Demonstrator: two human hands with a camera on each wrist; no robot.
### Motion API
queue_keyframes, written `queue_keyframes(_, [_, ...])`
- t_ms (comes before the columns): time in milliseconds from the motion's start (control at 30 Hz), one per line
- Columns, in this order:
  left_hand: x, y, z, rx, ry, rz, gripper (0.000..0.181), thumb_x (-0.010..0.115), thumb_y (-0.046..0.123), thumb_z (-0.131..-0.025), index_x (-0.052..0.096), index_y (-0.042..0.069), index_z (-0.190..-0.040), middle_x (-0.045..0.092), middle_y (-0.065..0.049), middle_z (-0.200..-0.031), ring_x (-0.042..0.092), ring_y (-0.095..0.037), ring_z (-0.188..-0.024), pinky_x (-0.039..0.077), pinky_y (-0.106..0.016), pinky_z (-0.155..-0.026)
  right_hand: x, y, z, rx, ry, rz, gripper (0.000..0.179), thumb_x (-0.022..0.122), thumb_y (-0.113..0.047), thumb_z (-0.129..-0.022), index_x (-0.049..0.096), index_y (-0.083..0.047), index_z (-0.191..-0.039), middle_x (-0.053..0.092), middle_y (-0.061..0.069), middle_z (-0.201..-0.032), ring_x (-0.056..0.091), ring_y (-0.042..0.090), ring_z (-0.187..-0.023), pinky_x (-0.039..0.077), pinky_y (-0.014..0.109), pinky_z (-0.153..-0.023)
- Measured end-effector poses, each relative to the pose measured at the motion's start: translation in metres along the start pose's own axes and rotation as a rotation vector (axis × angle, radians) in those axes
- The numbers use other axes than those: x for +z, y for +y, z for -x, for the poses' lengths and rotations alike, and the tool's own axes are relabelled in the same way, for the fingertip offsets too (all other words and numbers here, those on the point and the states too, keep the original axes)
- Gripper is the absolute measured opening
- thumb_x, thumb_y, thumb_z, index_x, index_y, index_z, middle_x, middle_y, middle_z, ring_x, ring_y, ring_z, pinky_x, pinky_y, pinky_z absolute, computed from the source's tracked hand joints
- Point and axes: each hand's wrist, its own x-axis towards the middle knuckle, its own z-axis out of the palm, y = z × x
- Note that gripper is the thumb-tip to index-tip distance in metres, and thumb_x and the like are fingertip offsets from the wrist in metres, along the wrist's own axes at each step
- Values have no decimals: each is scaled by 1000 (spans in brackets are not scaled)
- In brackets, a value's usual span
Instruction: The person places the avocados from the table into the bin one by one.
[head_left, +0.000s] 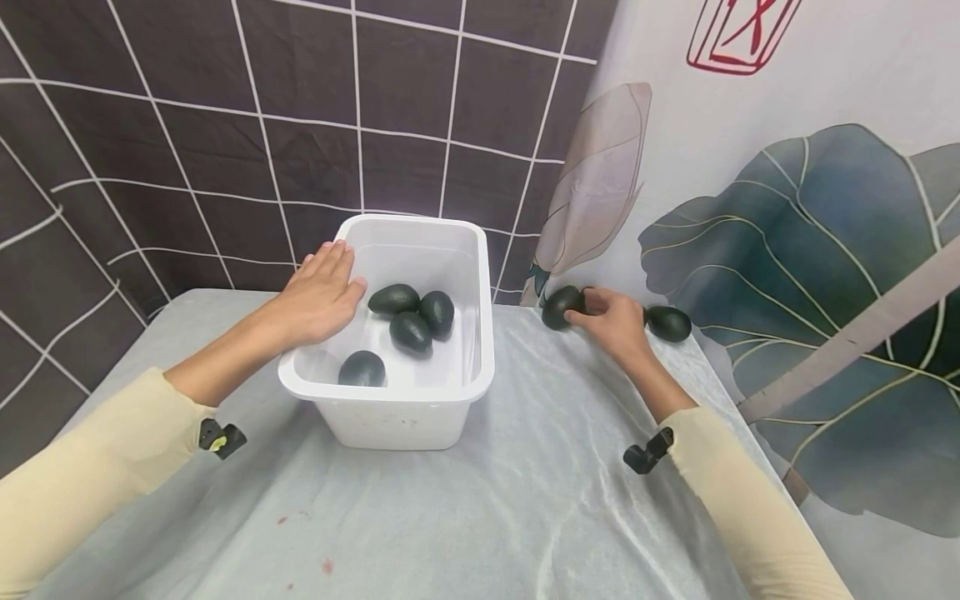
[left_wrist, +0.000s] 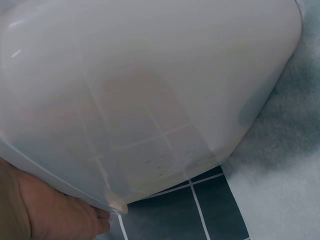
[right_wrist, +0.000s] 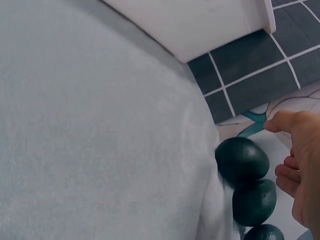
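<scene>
Avocados (head_left: 411,335) lie in two places in my head view: four inside a white tub (head_left: 393,423) at the centre, the others on the worktop (head_left: 465,517), along its far edge right of centre. Pale grey cloth (head_left: 525,467) covers that worktop, creased, with a few reddish spots at lower left of centre. Behind it I have a dark wall (head_left: 307,154) ruled with white lines across the upper left, and a pale backdrop (head_left: 810,217) printed with big leaves down the right side, a red mark (head_left: 757,29) at its top.

The left grip (head_left: 318,296) lies across the tub's left rim with its fingers straight; it holds nothing else that I can see. The right grip (head_left: 611,325) is at the avocado furthest left on the cloth, thumb and fingers parted, nothing closed between them. From the head its thumb overlaps that avocado's right edge, yet my right wrist view shows a gap there, so I can't confirm contact.

Behind the right grip, a second avocado is nearly all covered from above; the right wrist view gives me three in a row, the lowest cut off by the bottom edge. In the tub, the nearest avocado looks hazy and is partly hidden by the near rim. My left wrist view is mostly blurred tub wall.
</scene>
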Motion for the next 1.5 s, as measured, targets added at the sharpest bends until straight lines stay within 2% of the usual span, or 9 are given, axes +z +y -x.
queue_keyframes(67, [0, 0, 0, 1, 1, 0, 76, 20, 35, -120, 5, -17, -173, -7, -36, -185, -9, -53, -176, -6, -65, -144, 0, 3, 0, -2, 8, -1, 65, 85, -35, -100, 68, -1, -153, 74, 22, -150, 73, 43, -137, 33, 65, -135])
queue_keyframes(267, [0, -1, 0, 2, 3, -1, 75, 21, 34, -120, 5, -17, -173, -7, -36, -185, -8, -54, -176, -5, -66, -144, 0, 10, 1, 1, 26, 0, 66, 84, -34, -101, 66, 0, -154, 72, 23, -152, 72, 44, -140, 47, 61, -128])
queue_keyframes(500, [1, -1, 0, 2, 2, -3, 76, 20, 35, -120, 5, -17, -173, -7, -36, -185, -8, -54, -176, -5, -66, -144, 0, 13, 1, 45, 38, 17, 71, 83, -35, -100, 62, 2, -158, 68, 25, -158, 68, 45, -144, 50, 60, -126])
queue_keyframes(800, [1, -1, -1, 3, 1, -1, 76, 21, 35, -120, 5, -17, -173, -7, -36, -185, -8, -53, -176, -5, -65, -144, 0, 17, 1, 60, 72, 10, 67, 84, -33, -100, 65, 0, -155, 70, 25, -155, 64, 47, -146, 40, 63, -133])
queue_keyframes(1067, [0, -1, -1, 3, 0, -1, 76, 20, 36, -120, 4, -16, -174, -8, -35, -185, -9, -53, -176, -6, -65, -144, 0, 20, 0, 106, 80, 4, 74, 84, -32, -100, 58, 2, -161, 63, 29, -161, 43, 53, -161, 32, 65, -137])
queue_keyframes(1500, [-1, -1, -1, 2, -2, 1, 76, 20, 36, -120, 4, -16, -174, -8, -35, -186, -9, -53, -176, -6, -64, -144, 7, 26, -4, 141, 128, 38, 78, 85, -32, -98, 57, 9, -159, 64, 34, -157, 47, 55, -158, 40, 63, -133])
